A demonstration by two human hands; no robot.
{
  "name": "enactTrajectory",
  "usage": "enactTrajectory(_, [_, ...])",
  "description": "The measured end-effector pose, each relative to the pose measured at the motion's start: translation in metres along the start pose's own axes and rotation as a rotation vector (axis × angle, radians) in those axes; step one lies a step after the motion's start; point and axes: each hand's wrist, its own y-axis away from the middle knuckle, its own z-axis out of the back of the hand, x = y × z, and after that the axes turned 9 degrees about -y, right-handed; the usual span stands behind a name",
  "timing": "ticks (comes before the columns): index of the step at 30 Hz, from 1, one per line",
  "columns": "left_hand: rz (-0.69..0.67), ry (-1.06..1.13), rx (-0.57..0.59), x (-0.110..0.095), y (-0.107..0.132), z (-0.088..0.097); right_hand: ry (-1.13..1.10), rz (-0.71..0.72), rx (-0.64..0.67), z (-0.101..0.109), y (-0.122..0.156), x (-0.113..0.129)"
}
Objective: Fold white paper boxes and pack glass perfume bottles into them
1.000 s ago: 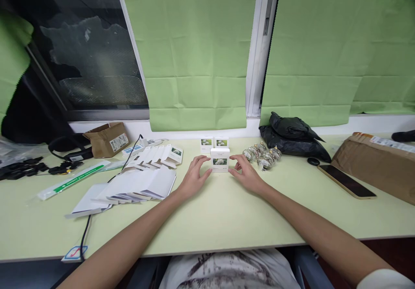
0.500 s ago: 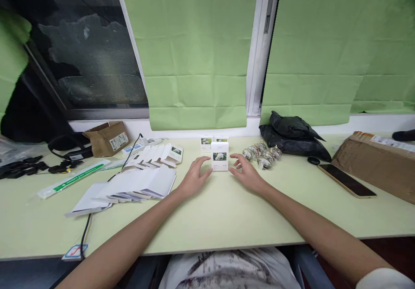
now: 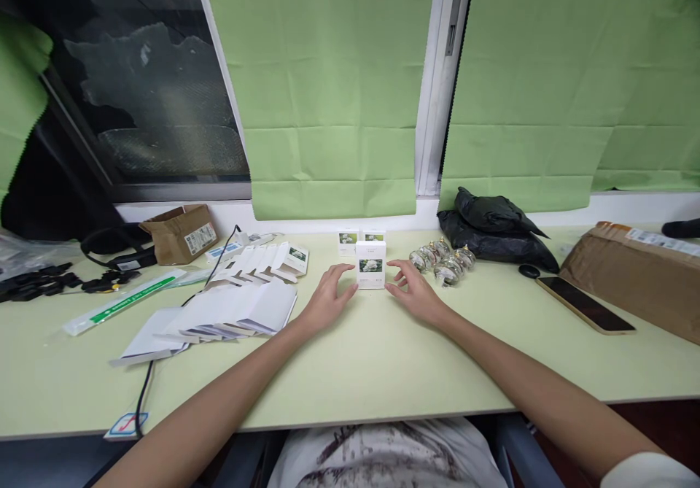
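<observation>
A small white carton (image 3: 370,275) with a white-flower picture stands upright on the table in front of me. My left hand (image 3: 328,297) is at its left side, fingers apart and curved, with the thumb tip by the lower left edge. On the opposite side my right hand (image 3: 415,291) mirrors this, its thumb close to the lower right edge. Whether the fingertips press on the carton I cannot tell. Two similar cartons, one at the left (image 3: 348,241) and one at the right, stand just behind; the front carton partly hides the right one.
Flattened white cartons (image 3: 230,311) lie fanned out at left, with more white cartons (image 3: 257,260) behind them. Clear-wrapped round items (image 3: 451,263) sit at right, near black plastic bags (image 3: 492,233), a phone (image 3: 585,304) and a cardboard box (image 3: 634,276). A black cable (image 3: 146,386) crosses the left side.
Almost nothing differs. The front carton's top edge sits very slightly lower, while both hands keep their places beside it.
</observation>
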Motion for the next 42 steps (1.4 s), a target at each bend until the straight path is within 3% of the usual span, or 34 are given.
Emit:
enactTrajectory(28, [-0.025, 0.003, -0.004, -0.001, 0.001, 0.001, -0.02, 0.056, -0.013, -0.001, -0.001, -0.003])
enactTrajectory(42, [0.007, 0.097, 0.001, 0.0, 0.003, -0.003, -0.047, -0.016, -0.035, 0.001, 0.001, 0.01])
